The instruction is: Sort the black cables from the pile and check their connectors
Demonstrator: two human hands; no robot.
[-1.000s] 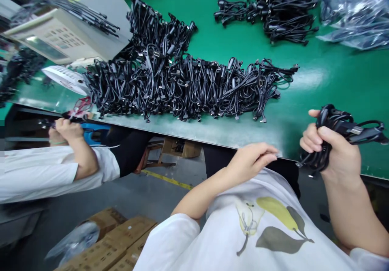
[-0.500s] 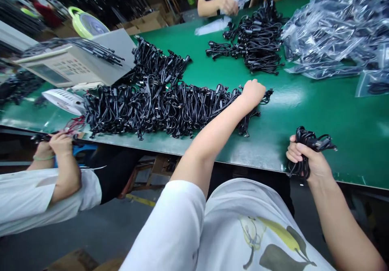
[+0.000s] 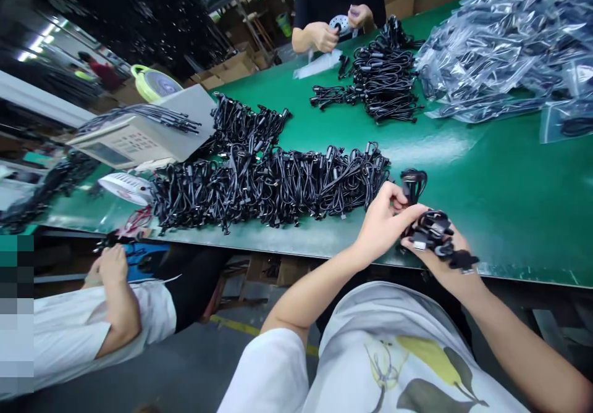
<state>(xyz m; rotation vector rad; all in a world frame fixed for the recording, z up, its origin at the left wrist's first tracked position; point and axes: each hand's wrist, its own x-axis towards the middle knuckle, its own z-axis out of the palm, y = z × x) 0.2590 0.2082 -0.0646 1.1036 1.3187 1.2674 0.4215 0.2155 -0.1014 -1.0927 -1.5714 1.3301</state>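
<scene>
My right hand [image 3: 447,249] is closed round a bundle of coiled black cables [image 3: 435,231] at the near edge of the green table [image 3: 500,178]. My left hand [image 3: 384,215] pinches another coiled black cable [image 3: 412,183] and holds it against that bundle. Just to the left lies a long pile of coiled black cables [image 3: 269,184], its right end a little way from my left hand.
A second cable pile [image 3: 382,83] and clear bags of packed cables [image 3: 500,55] lie at the far side, where a person in black [image 3: 338,5] works. A beige machine [image 3: 139,132] stands at the left. Another person in white [image 3: 92,320] sits to my left.
My left hand has come back from the pile's right end with one coiled cable and joined my right hand. The right hand's bundle has shifted slightly left and up.
</scene>
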